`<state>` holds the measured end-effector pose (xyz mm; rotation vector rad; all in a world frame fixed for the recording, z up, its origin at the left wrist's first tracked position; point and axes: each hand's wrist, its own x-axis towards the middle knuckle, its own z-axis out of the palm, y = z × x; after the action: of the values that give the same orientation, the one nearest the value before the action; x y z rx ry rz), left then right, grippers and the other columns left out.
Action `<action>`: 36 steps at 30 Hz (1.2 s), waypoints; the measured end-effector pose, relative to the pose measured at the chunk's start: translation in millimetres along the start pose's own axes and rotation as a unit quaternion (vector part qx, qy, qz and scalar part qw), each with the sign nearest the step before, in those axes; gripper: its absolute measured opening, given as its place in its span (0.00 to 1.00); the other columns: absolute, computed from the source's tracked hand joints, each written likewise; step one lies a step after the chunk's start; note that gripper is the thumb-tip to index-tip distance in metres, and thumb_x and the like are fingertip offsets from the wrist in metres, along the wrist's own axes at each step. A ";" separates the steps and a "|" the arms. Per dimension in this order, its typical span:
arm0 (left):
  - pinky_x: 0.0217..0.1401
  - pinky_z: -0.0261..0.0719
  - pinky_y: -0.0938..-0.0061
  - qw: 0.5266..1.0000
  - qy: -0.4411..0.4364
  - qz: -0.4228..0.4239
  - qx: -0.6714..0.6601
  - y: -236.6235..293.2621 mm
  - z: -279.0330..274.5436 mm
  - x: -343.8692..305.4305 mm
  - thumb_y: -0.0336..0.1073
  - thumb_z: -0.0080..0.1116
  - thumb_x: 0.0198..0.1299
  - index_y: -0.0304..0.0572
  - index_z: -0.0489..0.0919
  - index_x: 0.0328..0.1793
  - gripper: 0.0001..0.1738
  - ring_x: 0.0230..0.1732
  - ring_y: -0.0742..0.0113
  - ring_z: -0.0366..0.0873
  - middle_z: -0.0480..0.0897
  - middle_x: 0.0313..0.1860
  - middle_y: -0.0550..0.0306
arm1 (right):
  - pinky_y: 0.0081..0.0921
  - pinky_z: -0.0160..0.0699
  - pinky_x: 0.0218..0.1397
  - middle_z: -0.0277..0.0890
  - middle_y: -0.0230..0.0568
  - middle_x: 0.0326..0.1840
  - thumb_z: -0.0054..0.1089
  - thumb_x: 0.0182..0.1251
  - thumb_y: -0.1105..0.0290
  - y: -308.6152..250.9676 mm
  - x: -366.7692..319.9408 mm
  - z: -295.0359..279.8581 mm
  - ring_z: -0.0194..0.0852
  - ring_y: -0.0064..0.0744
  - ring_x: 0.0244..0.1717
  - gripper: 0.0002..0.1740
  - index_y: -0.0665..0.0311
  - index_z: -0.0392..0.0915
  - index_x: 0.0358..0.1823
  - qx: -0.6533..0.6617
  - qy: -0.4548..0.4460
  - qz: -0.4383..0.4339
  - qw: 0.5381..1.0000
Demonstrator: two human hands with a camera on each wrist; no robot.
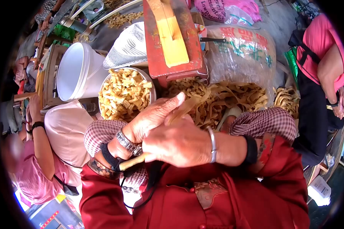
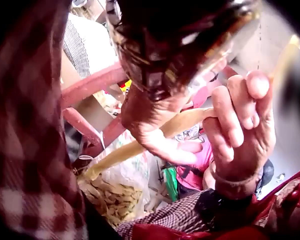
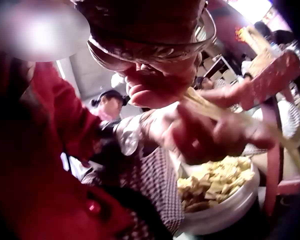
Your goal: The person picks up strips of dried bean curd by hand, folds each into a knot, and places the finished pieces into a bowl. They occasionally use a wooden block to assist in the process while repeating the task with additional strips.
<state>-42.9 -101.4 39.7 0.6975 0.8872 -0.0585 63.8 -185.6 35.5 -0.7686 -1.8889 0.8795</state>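
Observation:
Between the two hands runs a long pale-yellow plant strip (image 2: 120,154). My right hand (image 1: 179,143), a silver bangle at its wrist, grips the strip with curled fingers, and one end juts out past it toward the watch. Just behind it, my left hand (image 1: 151,116) holds the same strip, its thumb pointing up and away; the right hand partly covers its fingers in the head view. A bucket (image 3: 217,222) heaped with short cut pieces (image 1: 126,95) stands close by the left hand. Long flat strips (image 1: 237,101) lie in a pile ahead.
A red wooden bench (image 1: 153,45) with a yellow board (image 1: 172,42) on it stands straight ahead, with a dark-handled tool (image 1: 213,39) at its right. Around it are a white bucket (image 1: 70,72), a woven sack (image 1: 130,45) and a clear plastic sack (image 1: 242,57). People sit on both sides.

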 end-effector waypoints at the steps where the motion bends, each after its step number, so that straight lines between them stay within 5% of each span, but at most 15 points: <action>1: 0.31 0.75 0.80 1.000 -0.025 -0.001 -0.015 2.0 3.7 3.2 0.47 0.53 0.66 0.37 0.76 0.50 0.20 0.27 0.76 0.74 0.79 0.30 0.59 | 0.33 0.67 0.28 0.66 0.37 0.22 0.63 0.56 0.65 -2.8 -3.1 8.9 0.70 0.39 0.24 0.11 0.60 0.70 0.29 0.001 0.006 -0.012 1.000; 3: 0.19 0.67 0.87 0.994 -0.089 0.030 -0.058 2.2 -10.3 10.6 0.43 0.56 0.64 0.38 0.77 0.46 0.15 0.17 0.86 0.64 0.73 0.23 0.67 | 0.34 0.68 0.29 0.65 0.37 0.23 0.62 0.57 0.67 -9.6 -5.1 13.6 0.70 0.39 0.26 0.10 0.60 0.69 0.28 0.055 0.045 -0.024 0.997; 5: 0.19 0.67 0.87 0.993 -0.040 0.106 0.019 4.5 -17.8 12.7 0.39 0.55 0.64 0.38 0.78 0.45 0.12 0.18 0.85 0.66 0.74 0.25 0.68 | 0.32 0.73 0.32 0.69 0.40 0.26 0.59 0.59 0.71 -4.2 -7.9 -7.0 0.73 0.41 0.27 0.05 0.63 0.73 0.32 -0.002 0.144 -0.040 0.989; 6: 0.20 0.69 0.87 0.984 0.022 0.178 0.004 5.7 -2.7 10.2 0.37 0.54 0.65 0.38 0.78 0.45 0.10 0.21 0.84 0.69 0.76 0.27 0.67 | 0.24 0.74 0.31 0.74 0.40 0.29 0.55 0.63 0.72 3.8 -5.2 -25.5 0.75 0.32 0.27 0.05 0.67 0.75 0.36 -0.102 0.243 -0.075 0.962; 8: 0.24 0.74 0.85 0.964 -0.004 0.232 0.130 16.9 0.3 -9.7 0.39 0.51 0.67 0.39 0.78 0.46 0.12 0.27 0.82 0.72 0.77 0.30 0.66 | 0.28 0.71 0.28 0.69 0.42 0.29 0.52 0.67 0.69 8.7 0.8 -39.6 0.73 0.33 0.26 0.07 0.67 0.73 0.36 0.110 0.354 0.186 0.910; 9: 0.25 0.75 0.85 0.968 0.014 0.209 0.141 24.5 11.8 -14.2 0.41 0.51 0.67 0.40 0.78 0.47 0.13 0.28 0.82 0.73 0.77 0.31 0.66 | 0.26 0.72 0.29 0.69 0.41 0.26 0.49 0.69 0.68 9.0 4.8 -48.0 0.75 0.28 0.28 0.09 0.67 0.72 0.37 0.207 0.353 0.199 0.890; 11: 0.26 0.76 0.84 0.958 0.014 0.214 0.192 23.9 4.6 -13.3 0.42 0.49 0.68 0.38 0.78 0.46 0.14 0.28 0.81 0.73 0.76 0.31 0.66 | 0.27 0.72 0.30 0.69 0.39 0.24 0.48 0.70 0.67 32.3 5.0 -39.5 0.77 0.26 0.30 0.09 0.66 0.72 0.39 0.115 0.350 0.163 0.915; 14: 0.28 0.75 0.82 0.928 0.003 0.267 0.260 32.4 1.6 -22.5 0.39 0.50 0.68 0.36 0.78 0.43 0.12 0.28 0.80 0.72 0.77 0.31 0.64 | 0.34 0.70 0.30 0.72 0.48 0.25 0.48 0.68 0.66 31.8 13.3 -46.9 0.76 0.42 0.29 0.11 0.68 0.71 0.36 0.080 0.305 0.243 0.917; 15: 0.30 0.75 0.81 0.903 0.107 0.300 0.287 30.8 8.3 -26.9 0.34 0.54 0.64 0.37 0.78 0.41 0.08 0.28 0.76 0.74 0.77 0.29 0.60 | 0.35 0.70 0.30 0.73 0.50 0.26 0.48 0.67 0.66 34.2 15.5 -50.4 0.76 0.46 0.28 0.11 0.68 0.71 0.35 0.052 0.281 0.263 0.921; 18: 0.32 0.74 0.77 0.502 0.232 0.600 0.578 37.3 2.2 -23.0 0.23 0.62 0.50 0.37 0.78 0.36 0.08 0.33 0.63 0.78 0.77 0.36 0.51 | 0.36 0.69 0.29 0.70 0.53 0.22 0.48 0.65 0.63 30.3 21.2 -59.5 0.72 0.51 0.26 0.15 0.70 0.71 0.29 0.054 0.214 0.241 0.945; 21: 0.32 0.75 0.75 0.479 0.262 0.613 0.571 34.8 12.7 -26.9 0.22 0.61 0.49 0.37 0.76 0.36 0.08 0.32 0.62 0.77 0.76 0.35 0.54 | 0.33 0.69 0.30 0.72 0.48 0.22 0.49 0.67 0.59 40.9 22.1 -71.5 0.74 0.44 0.26 0.18 0.69 0.74 0.30 0.037 0.109 0.121 0.986; 24: 0.30 0.73 0.78 0.609 0.236 0.554 0.516 27.8 1.2 -24.3 0.21 0.60 0.51 0.37 0.74 0.36 0.08 0.30 0.67 0.76 0.77 0.31 0.56 | 0.29 0.69 0.31 0.73 0.42 0.23 0.48 0.69 0.55 36.1 23.0 -73.7 0.73 0.32 0.26 0.21 0.68 0.75 0.32 0.127 0.085 0.169 0.974; 27: 0.32 0.74 0.81 0.881 0.052 0.457 0.110 27.5 -3.0 -18.2 0.25 0.59 0.59 0.40 0.73 0.41 0.07 0.33 0.79 0.76 0.80 0.30 0.61 | 0.25 0.68 0.31 0.70 0.37 0.23 0.49 0.71 0.56 31.3 22.9 -81.9 0.68 0.20 0.27 0.18 0.67 0.73 0.36 0.075 0.047 0.182 0.979; 31: 0.44 0.78 0.77 0.900 -0.055 0.430 -0.041 32.1 -0.2 -23.7 0.41 0.63 0.57 0.38 0.70 0.56 0.24 0.41 0.71 0.77 0.78 0.42 0.58 | 0.24 0.67 0.32 0.69 0.36 0.23 0.50 0.71 0.58 26.6 25.0 -78.3 0.67 0.23 0.26 0.17 0.66 0.73 0.35 0.100 0.120 0.093 0.983; 36: 0.62 0.73 0.69 0.890 -0.068 0.443 0.080 30.3 -0.6 -20.6 0.32 0.59 0.58 0.33 0.64 0.67 0.31 0.59 0.62 0.73 0.71 0.61 0.50 | 0.22 0.70 0.31 0.73 0.36 0.23 0.47 0.72 0.57 30.0 17.8 -85.6 0.72 0.23 0.26 0.18 0.66 0.74 0.36 0.088 0.138 0.130 0.978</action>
<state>-46.8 -82.2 70.7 1.1859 0.3641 0.6377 137.9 -132.3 49.4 -0.9885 -1.4679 1.0285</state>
